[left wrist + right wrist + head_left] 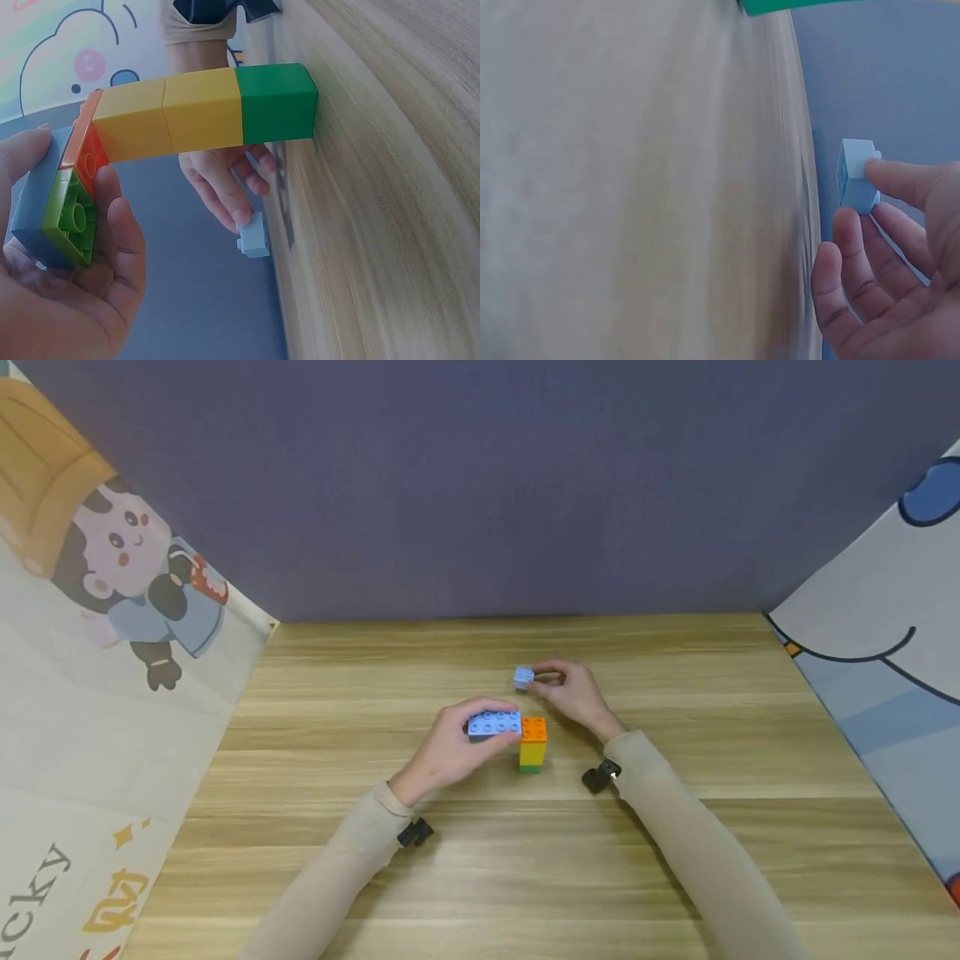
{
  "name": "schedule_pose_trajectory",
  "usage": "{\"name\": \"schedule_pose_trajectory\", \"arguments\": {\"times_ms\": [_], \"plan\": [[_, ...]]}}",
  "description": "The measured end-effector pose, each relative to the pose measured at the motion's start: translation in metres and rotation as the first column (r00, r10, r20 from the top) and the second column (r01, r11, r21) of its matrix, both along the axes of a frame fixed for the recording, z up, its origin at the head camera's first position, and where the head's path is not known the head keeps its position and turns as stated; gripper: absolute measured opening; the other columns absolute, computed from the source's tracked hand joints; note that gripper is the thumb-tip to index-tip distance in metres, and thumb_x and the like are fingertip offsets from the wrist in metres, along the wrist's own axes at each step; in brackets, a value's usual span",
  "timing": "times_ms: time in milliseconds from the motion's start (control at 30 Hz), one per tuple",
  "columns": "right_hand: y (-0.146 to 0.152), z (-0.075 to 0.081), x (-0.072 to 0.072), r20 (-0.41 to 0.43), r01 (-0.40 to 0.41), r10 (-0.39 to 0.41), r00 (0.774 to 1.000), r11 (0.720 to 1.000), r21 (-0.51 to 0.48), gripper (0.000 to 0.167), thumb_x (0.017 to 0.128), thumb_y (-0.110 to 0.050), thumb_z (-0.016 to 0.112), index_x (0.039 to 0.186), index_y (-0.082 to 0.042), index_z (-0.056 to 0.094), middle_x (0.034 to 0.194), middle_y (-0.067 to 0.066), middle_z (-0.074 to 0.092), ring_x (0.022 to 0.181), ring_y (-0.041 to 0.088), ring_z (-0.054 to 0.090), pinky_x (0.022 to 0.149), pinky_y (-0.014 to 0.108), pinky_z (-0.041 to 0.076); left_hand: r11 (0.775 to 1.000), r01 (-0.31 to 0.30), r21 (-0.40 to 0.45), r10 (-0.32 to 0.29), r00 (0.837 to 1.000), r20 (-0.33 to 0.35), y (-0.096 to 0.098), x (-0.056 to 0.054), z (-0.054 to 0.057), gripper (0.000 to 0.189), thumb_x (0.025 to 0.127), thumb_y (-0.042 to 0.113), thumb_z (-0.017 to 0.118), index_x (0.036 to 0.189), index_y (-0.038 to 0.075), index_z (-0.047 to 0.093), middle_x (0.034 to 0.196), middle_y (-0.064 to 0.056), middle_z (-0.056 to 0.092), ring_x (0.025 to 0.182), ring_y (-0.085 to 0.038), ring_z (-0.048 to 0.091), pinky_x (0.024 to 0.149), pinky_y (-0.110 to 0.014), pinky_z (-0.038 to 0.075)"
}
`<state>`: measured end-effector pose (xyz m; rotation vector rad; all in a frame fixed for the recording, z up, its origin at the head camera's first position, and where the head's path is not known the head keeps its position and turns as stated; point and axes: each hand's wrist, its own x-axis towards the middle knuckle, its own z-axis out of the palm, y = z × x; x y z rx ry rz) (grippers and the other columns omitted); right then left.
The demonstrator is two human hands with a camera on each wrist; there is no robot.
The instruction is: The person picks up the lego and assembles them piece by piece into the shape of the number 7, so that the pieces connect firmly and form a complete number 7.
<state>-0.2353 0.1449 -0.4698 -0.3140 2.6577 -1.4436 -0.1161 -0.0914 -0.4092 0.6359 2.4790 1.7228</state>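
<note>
My left hand (448, 750) grips a blue brick (494, 723) by its long sides, thumb on the near side. In the left wrist view a light green brick (69, 217) sits under this blue brick, beside an orange brick (88, 146). The orange brick caps a column of two yellow bricks (169, 112) above a green brick (279, 103) at the table. Beyond the column, my right hand (574, 695) pinches a small light blue brick (523, 677) between thumb and fingers. Its hollow underside faces the table in the right wrist view.
The wood-grain table (480, 877) reaches back to a dark blue-grey panel (480, 485). Cartoon-printed panels stand at the left (150, 710) and right (862, 602). The upright column stands between the two hands.
</note>
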Motion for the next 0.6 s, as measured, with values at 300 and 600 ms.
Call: {"name": "schedule_pose_trajectory", "arguments": {"times_ms": [300,600], "plan": [[0.002,0.004,0.005,0.039,0.004,-0.002,0.999,0.999,-0.037,0.042,0.097,-0.032,0.081,0.132,-0.012,0.074,0.118,0.013,0.079,0.086,0.024,0.071,0.062,0.025,0.054,1.000,0.009,0.006,-0.009,1.000,0.001,0.000,0.000,0.000,0.036,0.097,0.022,0.081,0.131,0.015,0.075,0.130,-0.004,0.076,0.104,-0.017,0.070,0.087,-0.028,0.058],[0.007,0.010,0.015,0.052,-0.019,0.024,0.998,0.996,-0.086,0.041,0.098,-0.033,0.080,0.133,-0.013,0.074,0.126,0.011,0.077,0.085,0.027,0.071,0.061,0.026,0.054,1.000,0.014,0.009,-0.014,1.000,0.004,-0.001,-0.001,-0.001,0.036,0.096,0.021,0.081,0.131,0.015,0.075,0.128,-0.005,0.076,0.103,-0.016,0.070,0.087,-0.028,0.059]]}}
